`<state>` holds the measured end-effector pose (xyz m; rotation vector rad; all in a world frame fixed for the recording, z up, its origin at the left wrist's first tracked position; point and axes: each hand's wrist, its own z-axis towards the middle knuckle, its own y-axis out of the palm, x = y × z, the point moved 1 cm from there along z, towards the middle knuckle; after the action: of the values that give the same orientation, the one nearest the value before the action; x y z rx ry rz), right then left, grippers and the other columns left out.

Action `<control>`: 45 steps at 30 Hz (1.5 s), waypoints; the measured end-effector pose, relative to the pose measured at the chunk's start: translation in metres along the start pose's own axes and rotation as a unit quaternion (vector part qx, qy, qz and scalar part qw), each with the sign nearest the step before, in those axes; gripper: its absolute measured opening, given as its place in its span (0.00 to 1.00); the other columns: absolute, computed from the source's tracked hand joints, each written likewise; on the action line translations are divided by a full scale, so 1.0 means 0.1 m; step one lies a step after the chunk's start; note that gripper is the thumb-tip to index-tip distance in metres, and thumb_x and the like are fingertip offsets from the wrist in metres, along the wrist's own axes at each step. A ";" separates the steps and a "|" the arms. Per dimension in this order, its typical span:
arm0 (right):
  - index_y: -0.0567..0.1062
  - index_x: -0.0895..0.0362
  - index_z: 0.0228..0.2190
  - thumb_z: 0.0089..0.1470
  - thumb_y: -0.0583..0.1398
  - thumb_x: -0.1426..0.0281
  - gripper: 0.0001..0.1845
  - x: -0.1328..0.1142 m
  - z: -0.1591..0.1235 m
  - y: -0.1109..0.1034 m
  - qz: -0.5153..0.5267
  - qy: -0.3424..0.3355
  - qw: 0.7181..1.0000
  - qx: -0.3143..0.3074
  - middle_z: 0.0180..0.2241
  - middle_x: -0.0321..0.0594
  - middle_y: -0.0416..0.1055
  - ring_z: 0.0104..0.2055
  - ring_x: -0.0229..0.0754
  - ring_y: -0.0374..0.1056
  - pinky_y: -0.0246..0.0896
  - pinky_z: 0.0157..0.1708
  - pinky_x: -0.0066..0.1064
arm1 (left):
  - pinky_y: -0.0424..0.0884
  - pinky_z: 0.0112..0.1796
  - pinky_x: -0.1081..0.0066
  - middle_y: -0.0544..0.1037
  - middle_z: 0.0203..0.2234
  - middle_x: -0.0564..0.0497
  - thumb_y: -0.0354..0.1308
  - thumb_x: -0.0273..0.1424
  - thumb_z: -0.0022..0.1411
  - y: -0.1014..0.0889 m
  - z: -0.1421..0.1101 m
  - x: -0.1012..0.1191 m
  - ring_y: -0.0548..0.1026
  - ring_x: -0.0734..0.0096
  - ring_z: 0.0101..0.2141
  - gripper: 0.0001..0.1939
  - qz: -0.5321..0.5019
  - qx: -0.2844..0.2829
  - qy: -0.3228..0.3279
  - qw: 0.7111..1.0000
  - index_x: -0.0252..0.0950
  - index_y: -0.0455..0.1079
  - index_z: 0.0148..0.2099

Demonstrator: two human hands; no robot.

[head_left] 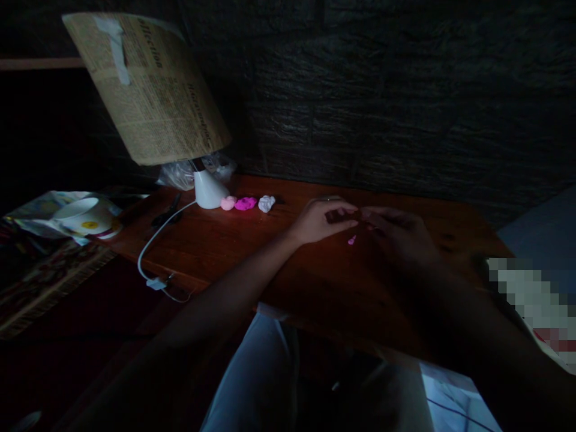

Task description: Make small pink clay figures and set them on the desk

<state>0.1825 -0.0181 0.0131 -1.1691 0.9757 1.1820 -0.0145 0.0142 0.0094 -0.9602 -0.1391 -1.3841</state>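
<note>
My left hand is above the wooden table, its thumb and fingers curled into a closed pinch. Opposite it, my right hand is closed too, and the fingertips of both hands meet. Whatever lies between them is too dark and small to make out. Just below the fingertips, a small pink piece rests on the tabletop. To the left of my hands, three soft clay-like lumps form a row: a pale pink lump, a magenta lump and a white lump.
A lamp with a newsprint shade and white base stands on the table at the left. Its white cable drops over the front edge. Dark scissors and a white cup lie farther left. A dark wall rises behind.
</note>
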 end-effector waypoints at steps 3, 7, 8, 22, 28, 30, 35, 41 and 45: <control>0.85 0.49 0.35 0.46 0.70 0.49 0.20 -0.01 0.00 0.02 0.006 0.024 0.999 -0.039 0.38 0.40 0.81 0.34 0.41 0.73 0.69 0.33 0.33 | 0.72 0.34 0.74 0.81 0.37 0.48 0.67 0.32 0.62 0.02 0.00 0.01 0.77 0.75 0.34 0.11 0.000 0.021 0.017 1.000 0.36 0.79 0.47; 0.85 0.49 0.32 0.41 0.72 0.49 0.20 -0.02 -0.01 0.05 0.047 0.059 0.995 -0.065 0.33 0.38 0.79 0.29 0.37 0.69 0.70 0.32 0.32 | 0.73 0.34 0.74 0.81 0.38 0.48 0.67 0.31 0.63 0.06 0.00 -0.02 0.76 0.76 0.32 0.08 -0.002 0.038 0.027 0.999 0.36 0.80 0.44; 0.85 0.49 0.32 0.40 0.73 0.50 0.19 -0.02 -0.02 0.06 0.062 0.066 0.994 -0.067 0.31 0.37 0.79 0.29 0.37 0.68 0.71 0.33 0.32 | 0.73 0.34 0.74 0.81 0.38 0.48 0.67 0.32 0.62 0.07 0.00 -0.03 0.76 0.76 0.32 0.08 -0.002 0.042 0.027 0.999 0.36 0.80 0.44; 0.82 0.50 0.27 0.39 0.74 0.55 0.15 -0.03 -0.01 0.08 0.141 0.105 0.980 -0.096 0.34 0.36 0.80 0.27 0.35 0.67 0.72 0.35 0.33 | 0.72 0.35 0.74 0.81 0.36 0.47 0.61 0.32 0.67 0.05 0.00 -0.01 0.76 0.76 0.32 0.12 0.023 0.017 0.063 0.998 0.33 0.78 0.51; 0.83 0.52 0.23 0.32 0.77 0.60 0.14 -0.07 -0.03 0.09 0.174 0.129 0.973 -0.078 0.30 0.34 0.78 0.25 0.32 0.64 0.70 0.32 0.28 | 0.71 0.35 0.75 0.83 0.37 0.47 0.62 0.31 0.67 0.05 0.00 0.00 0.77 0.76 0.32 0.12 0.034 0.020 0.060 0.997 0.34 0.79 0.50; 0.83 0.51 0.23 0.32 0.76 0.61 0.13 -0.08 -0.04 0.10 0.170 0.128 0.975 -0.072 0.31 0.35 0.79 0.26 0.32 0.65 0.69 0.31 0.28 | 0.71 0.35 0.75 0.83 0.37 0.47 0.62 0.31 0.67 0.05 0.00 0.00 0.77 0.76 0.31 0.13 0.037 0.019 0.053 0.998 0.35 0.78 0.52; 0.83 0.52 0.23 0.35 0.74 0.61 0.12 -0.09 -0.05 0.11 0.144 0.120 0.981 -0.044 0.33 0.38 0.81 0.26 0.33 0.65 0.68 0.30 0.29 | 0.73 0.39 0.73 0.84 0.39 0.45 0.62 0.31 0.67 0.04 0.00 0.01 0.80 0.73 0.36 0.10 0.028 0.008 0.047 0.998 0.34 0.80 0.48; 0.84 0.52 0.26 0.35 0.73 0.60 0.13 -0.09 -0.06 0.11 0.121 0.105 0.987 -0.027 0.36 0.41 0.82 0.26 0.34 0.65 0.63 0.27 0.27 | 0.74 0.45 0.71 0.85 0.43 0.44 0.59 0.32 0.69 0.05 0.01 0.03 0.82 0.69 0.42 0.10 0.003 0.009 0.003 1.000 0.33 0.80 0.46; 0.83 0.53 0.25 0.34 0.73 0.59 0.14 -0.09 -0.06 0.11 0.112 0.108 0.988 -0.025 0.35 0.41 0.82 0.27 0.34 0.65 0.63 0.28 0.27 | 0.74 0.45 0.71 0.85 0.44 0.43 0.59 0.31 0.69 0.05 0.01 0.03 0.82 0.68 0.43 0.11 -0.020 -0.007 -0.018 1.000 0.33 0.80 0.47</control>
<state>0.1701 -0.0256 0.0191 -1.2707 1.2746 1.2800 -0.0088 0.0121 0.0090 -0.9998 -0.1760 -1.4060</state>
